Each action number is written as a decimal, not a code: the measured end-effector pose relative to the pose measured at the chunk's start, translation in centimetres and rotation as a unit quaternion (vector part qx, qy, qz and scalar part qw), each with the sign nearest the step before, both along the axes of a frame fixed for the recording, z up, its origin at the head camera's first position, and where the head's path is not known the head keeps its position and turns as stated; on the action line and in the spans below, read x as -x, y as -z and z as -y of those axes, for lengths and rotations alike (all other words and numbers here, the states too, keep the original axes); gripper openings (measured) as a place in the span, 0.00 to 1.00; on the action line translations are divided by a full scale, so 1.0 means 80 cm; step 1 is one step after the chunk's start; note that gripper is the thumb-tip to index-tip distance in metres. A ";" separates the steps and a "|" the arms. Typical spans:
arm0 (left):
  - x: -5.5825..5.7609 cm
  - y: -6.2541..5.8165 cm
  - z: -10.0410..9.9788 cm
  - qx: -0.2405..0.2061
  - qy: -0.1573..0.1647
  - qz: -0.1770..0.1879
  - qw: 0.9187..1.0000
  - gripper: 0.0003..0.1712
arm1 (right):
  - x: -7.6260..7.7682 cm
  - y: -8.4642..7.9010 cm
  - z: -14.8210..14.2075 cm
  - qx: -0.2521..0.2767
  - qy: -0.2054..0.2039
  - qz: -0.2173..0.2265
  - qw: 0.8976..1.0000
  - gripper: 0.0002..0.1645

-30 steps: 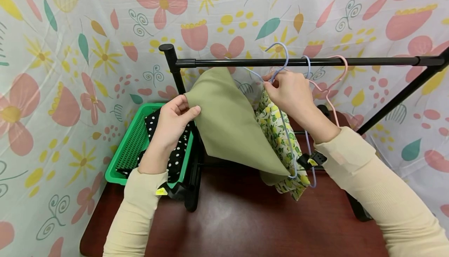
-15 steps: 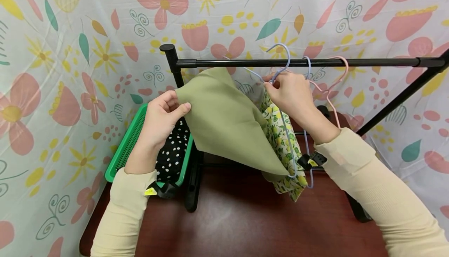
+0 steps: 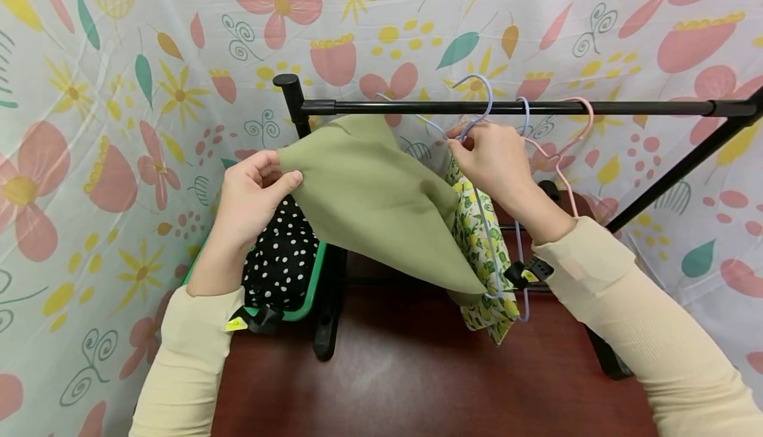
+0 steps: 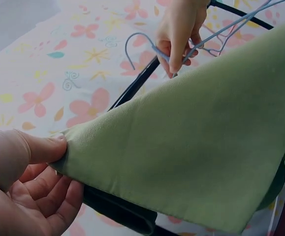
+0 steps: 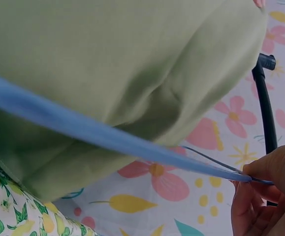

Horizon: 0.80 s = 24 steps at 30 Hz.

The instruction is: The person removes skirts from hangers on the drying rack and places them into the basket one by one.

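My left hand (image 3: 247,202) pinches a corner of a plain olive-green cloth (image 3: 375,205) between thumb and fingers, stretching it out to the left. The cloth drapes over a blue hanger (image 3: 490,251), whose lower bar is mostly hidden under it. My right hand (image 3: 495,159) grips that hanger at its neck, just below the black rail (image 3: 405,108). In the right wrist view, thumb and fingers pinch the blue hanger (image 5: 108,140) near its neck. The left wrist view shows the left thumb (image 4: 46,149) on top of the green cloth's (image 4: 181,132) corner.
A lemon-print cloth (image 3: 485,245) hangs right behind the green one. Another blue hanger (image 3: 526,116) and a pink hanger (image 3: 587,122) hang farther right on the rail. At left, a green basket (image 3: 312,285) holds a black polka-dot cloth (image 3: 286,251). The rack's foot (image 3: 324,331) stands on the brown table (image 3: 381,384).
My left hand has moved left, pulling the green cloth's corner with it, and now overlaps the basket. The right hand has stayed on the hanger's neck.
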State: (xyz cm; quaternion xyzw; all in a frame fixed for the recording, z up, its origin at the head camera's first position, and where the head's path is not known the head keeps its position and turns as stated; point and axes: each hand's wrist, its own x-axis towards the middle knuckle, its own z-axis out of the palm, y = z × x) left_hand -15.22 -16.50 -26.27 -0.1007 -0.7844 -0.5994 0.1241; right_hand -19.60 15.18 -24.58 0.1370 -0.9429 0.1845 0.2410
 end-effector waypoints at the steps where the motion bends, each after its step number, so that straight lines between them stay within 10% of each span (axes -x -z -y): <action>1: -0.001 -0.001 0.002 0.002 -0.005 0.000 1.000 0.08 | 0.000 0.000 0.001 0.001 -0.001 -0.001 1.000 0.25; 24: 0.001 -0.011 0.037 -0.030 -0.056 -0.046 0.997 0.06 | 0.003 0.006 -0.003 0.006 0.004 0.001 1.000 0.20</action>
